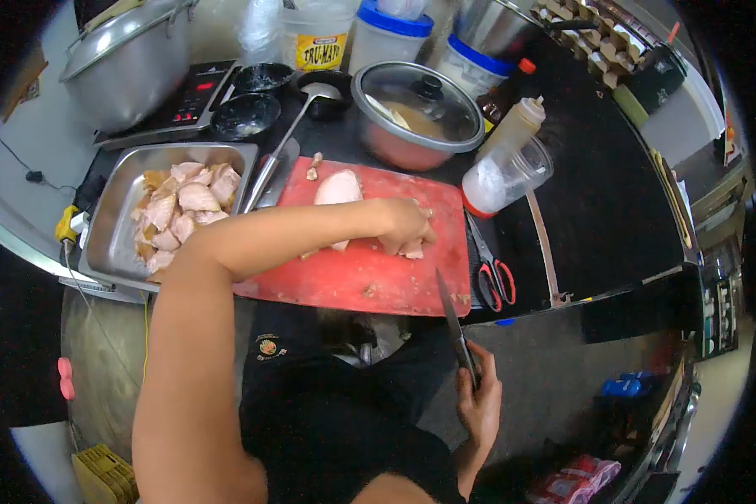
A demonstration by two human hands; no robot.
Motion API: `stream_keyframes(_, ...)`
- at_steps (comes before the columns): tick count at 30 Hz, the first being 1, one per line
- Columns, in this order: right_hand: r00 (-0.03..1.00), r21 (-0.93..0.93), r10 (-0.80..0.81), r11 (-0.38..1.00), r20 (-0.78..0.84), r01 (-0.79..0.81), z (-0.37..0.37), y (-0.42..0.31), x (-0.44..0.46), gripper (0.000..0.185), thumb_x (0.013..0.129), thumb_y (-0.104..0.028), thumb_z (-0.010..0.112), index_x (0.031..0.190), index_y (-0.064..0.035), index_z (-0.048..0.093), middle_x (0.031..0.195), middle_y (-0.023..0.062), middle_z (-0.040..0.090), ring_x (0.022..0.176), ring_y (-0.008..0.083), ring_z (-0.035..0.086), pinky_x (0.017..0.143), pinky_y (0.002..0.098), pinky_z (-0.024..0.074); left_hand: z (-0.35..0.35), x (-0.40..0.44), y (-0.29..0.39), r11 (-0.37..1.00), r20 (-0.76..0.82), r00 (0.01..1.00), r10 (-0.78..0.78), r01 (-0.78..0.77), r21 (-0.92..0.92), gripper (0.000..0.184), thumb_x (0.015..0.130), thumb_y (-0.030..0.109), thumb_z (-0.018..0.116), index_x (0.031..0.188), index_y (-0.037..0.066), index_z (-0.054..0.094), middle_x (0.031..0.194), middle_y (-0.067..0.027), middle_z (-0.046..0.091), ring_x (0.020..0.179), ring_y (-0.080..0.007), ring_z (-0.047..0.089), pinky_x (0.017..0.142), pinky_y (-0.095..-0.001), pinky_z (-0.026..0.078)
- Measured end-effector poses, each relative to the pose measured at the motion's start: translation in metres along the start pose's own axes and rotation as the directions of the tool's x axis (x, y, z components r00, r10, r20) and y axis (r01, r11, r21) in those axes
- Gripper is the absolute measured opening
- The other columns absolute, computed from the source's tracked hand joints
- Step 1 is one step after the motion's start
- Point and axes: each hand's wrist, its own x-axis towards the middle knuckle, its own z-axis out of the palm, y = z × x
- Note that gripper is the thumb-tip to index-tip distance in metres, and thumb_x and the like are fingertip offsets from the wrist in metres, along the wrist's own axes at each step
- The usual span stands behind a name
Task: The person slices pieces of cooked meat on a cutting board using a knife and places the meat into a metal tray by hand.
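left hand [406, 227] pinching a meat piece [412, 250], right hand [482, 392] wrapped round the knife [451, 312], pointing forward and left, tip just short of that meat piece!

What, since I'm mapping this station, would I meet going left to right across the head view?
Metal tray of cut meat, large meat piece, left hand, knife, egg cartons.
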Motion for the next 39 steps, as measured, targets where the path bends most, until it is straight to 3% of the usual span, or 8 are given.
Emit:
stream_keyframes(8,0.990,-0.030,-0.136,0.990,-0.023,0.136,0.005,0.010,0.003,0.037,0.091,0.001,0.052,0.128,-0.0027,0.053,0.086,0.0108,0.058,0.074,0.0152,0.053,0.065,0.0275,0.0406,0.015,0.006,-0.015,0.981,-0.191,0.979,0.074,-0.106,-0.164,0.043,0.059,0.011,0.077,0.098,0.011,0.060,0.100,-0.0123,0.067,0.103,-0.0338,0.060,0.097,-0.0482,0.043)
stream_keyframes(10,0.987,0.024,0.148,0.988,0.055,-0.149,-0.003,-0.007,-0.003,0.039,0.090,0.002,0.052,0.129,-0.0045,0.052,0.106,0.0227,0.066,0.097,0.0299,0.068,0.082,0.0334,0.0481,0.014,0.007,-0.024,0.926,-0.231,0.968,0.097,-0.173,-0.337,0.041,0.058,0.011,0.077,0.095,0.010,0.059,0.091,-0.0104,0.069,0.090,-0.0331,0.065,0.096,-0.0474,0.043)
stream_keyframes(13,0.999,0.010,0.035,0.999,0.018,-0.035,-0.001,0.007,-0.002,0.039,0.090,0.002,0.053,0.129,-0.0041,0.053,0.101,0.0206,0.066,0.082,0.0253,0.063,0.077,0.0338,0.0479,0.020,0.009,-0.031,0.894,-0.381,0.922,0.065,-0.224,-0.389,0.039,0.061,0.006,0.075,0.094,0.007,0.057,0.084,-0.0079,0.069,0.075,-0.0261,0.066,0.090,-0.0414,0.047)
stream_keyframes(17,0.994,0.012,-0.105,0.994,-0.026,0.105,0.003,0.021,0.002,0.034,0.094,-0.005,0.052,0.128,-0.0053,0.053,0.070,-0.0005,0.049,0.060,0.0060,0.043,0.054,0.0222,0.0350,0.007,-0.003,-0.039,0.453,-0.290,0.956,-0.044,-0.240,-0.858,0.040,0.063,0.002,0.077,0.097,0.004,0.055,0.090,-0.0051,0.067,0.083,-0.0161,0.063,0.082,-0.0312,0.050)
stream_keyframes(22,1.000,0.069,0.030,0.997,-0.007,-0.030,-0.008,0.002,-0.004,0.037,0.091,-0.001,0.053,0.128,-0.0041,0.053,0.089,0.0141,0.061,0.078,0.0180,0.058,0.071,0.0305,0.0441,-0.033,-0.073,-0.047,0.432,-0.443,0.890,-0.112,-0.357,-0.828,0.043,0.067,0.006,0.079,0.103,0.003,0.056,0.097,-0.0012,0.062,0.091,-0.0121,0.058,0.080,-0.0272,0.049)
stream_keyframes(26,0.999,0.030,0.046,0.998,-0.020,-0.046,-0.008,0.011,-0.004,0.038,0.091,0.002,0.052,0.128,-0.0032,0.053,0.099,0.0208,0.067,0.089,0.0251,0.066,0.080,0.0350,0.0490,-0.062,-0.187,-0.058,0.707,-0.387,0.876,-0.288,-0.078,-0.703,0.041,0.069,0.007,0.077,0.104,0.004,0.055,0.089,-0.0004,0.058,0.086,-0.0107,0.056,0.081,-0.0267,0.049)
stream_keyframes(33,0.998,0.041,0.003,0.999,0.065,-0.005,0.001,0.008,0.010,0.039,0.090,0.004,0.050,0.129,-0.0027,0.052,0.102,0.0206,0.067,0.088,0.0255,0.066,0.080,0.0351,0.0489,-0.084,-0.334,-0.057,0.504,0.055,0.578,-0.814,0.750,-0.429,0.078,0.061,0.019,0.082,0.134,0.013,0.053,0.102,-0.0117,0.065,0.087,-0.0187,0.061,0.076,-0.0324,0.052)
stream_keyframes(39,0.987,0.078,-0.154,0.986,0.053,0.149,0.008,-0.013,0.015,0.040,0.090,0.003,0.052,0.130,-0.0026,0.051,0.097,0.0197,0.066,0.082,0.0188,0.063,0.076,0.0305,0.0481,-0.109,-0.343,-0.027,0.607,-0.332,0.511,-0.793,0.708,-0.360,0.078,0.064,0.022,0.082,0.136,0.016,0.052,0.119,-0.0189,0.059,0.108,-0.0301,0.058,0.095,-0.0399,0.047)
